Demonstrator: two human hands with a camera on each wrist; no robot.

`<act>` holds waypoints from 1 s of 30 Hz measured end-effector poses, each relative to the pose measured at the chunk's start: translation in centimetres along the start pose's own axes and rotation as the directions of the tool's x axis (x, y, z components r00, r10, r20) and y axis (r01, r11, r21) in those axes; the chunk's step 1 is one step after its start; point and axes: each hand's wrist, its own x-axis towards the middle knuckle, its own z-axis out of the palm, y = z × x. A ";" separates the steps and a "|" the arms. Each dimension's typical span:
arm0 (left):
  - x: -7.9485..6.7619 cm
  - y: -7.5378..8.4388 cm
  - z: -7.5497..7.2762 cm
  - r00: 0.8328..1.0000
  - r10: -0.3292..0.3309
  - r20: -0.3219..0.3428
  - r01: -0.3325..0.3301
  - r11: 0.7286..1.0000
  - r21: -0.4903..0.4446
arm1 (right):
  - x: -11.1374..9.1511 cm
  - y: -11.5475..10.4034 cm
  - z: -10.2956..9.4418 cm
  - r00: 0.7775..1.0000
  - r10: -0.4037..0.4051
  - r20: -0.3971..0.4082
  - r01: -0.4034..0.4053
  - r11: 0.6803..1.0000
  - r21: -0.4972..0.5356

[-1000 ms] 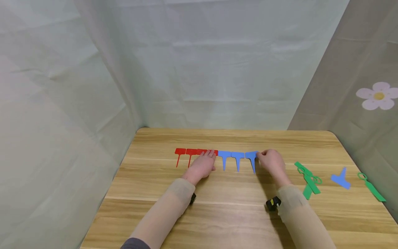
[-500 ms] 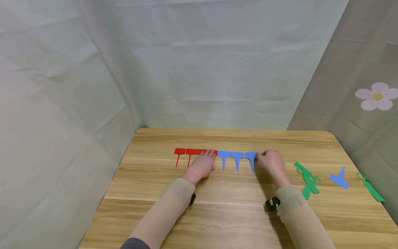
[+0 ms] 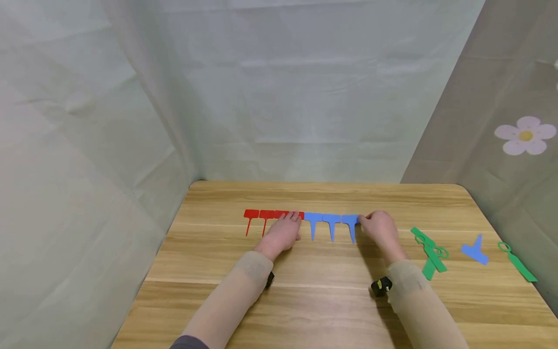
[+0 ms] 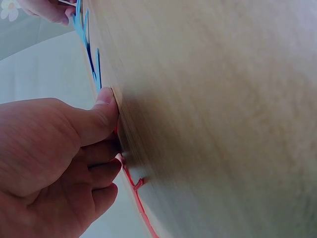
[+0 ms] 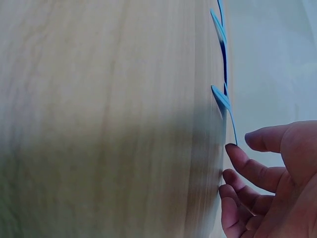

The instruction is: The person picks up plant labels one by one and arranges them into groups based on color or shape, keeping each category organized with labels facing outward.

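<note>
A row of flat T-shaped plant labels lies across the table in the head view. Red labels [image 3: 251,214] make up its left part and three blue labels [image 3: 313,217] its right part. My left hand [image 3: 282,233] rests with outstretched fingers on the red labels nearest the blue ones, hiding their stems. My right hand [image 3: 379,231] is at the right end of the last blue label [image 3: 350,220], pinching its edge between thumb and forefinger. In the right wrist view that label's tip [image 5: 234,130] reaches between those fingers, its end lifted a little.
Right of the row lie overlapping green labels with ring ends [image 3: 431,250], a loose blue label [image 3: 475,250] and a single green label [image 3: 519,264]. Hanging cloth [image 3: 305,121] stands behind the wooden table [image 3: 322,310] and on both sides.
The last blue label has turned slightly straighter, its head now in line with the others. Both hands stay nearly in place; the whole view shifts slightly.
</note>
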 end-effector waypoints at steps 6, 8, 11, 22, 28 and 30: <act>0.1 0.0 0.1 1.000 0.001 0.000 -0.001 1.000 0.002 | 0.1 0.1 -0.1 1.000 -0.007 0.007 0.007 1.000 -0.006; 0.1 0.0 0.1 1.000 -0.002 -0.001 0.002 1.000 0.000 | 0.1 0.1 -0.1 1.000 -0.013 0.007 0.013 1.000 -0.008; 0.1 -0.1 0.1 1.000 -0.004 -0.003 0.004 1.000 0.002 | 0.1 0.1 -0.1 1.000 -0.014 0.005 0.014 1.000 -0.010; 0.1 0.0 0.1 1.000 -0.004 -0.006 0.004 1.000 -0.006 | 0.1 -0.1 -0.2 1.000 -0.017 0.019 0.017 1.000 -0.007; 0.1 -0.1 0.2 1.000 -0.007 -0.006 0.006 1.000 -0.010 | 0.1 0.0 -0.1 1.000 -0.029 0.012 0.029 0.999 -0.014; 0.1 -0.1 0.2 1.000 -0.007 -0.004 0.007 1.000 -0.007 | 0.1 0.0 -0.1 1.000 -0.026 0.015 0.027 1.000 -0.015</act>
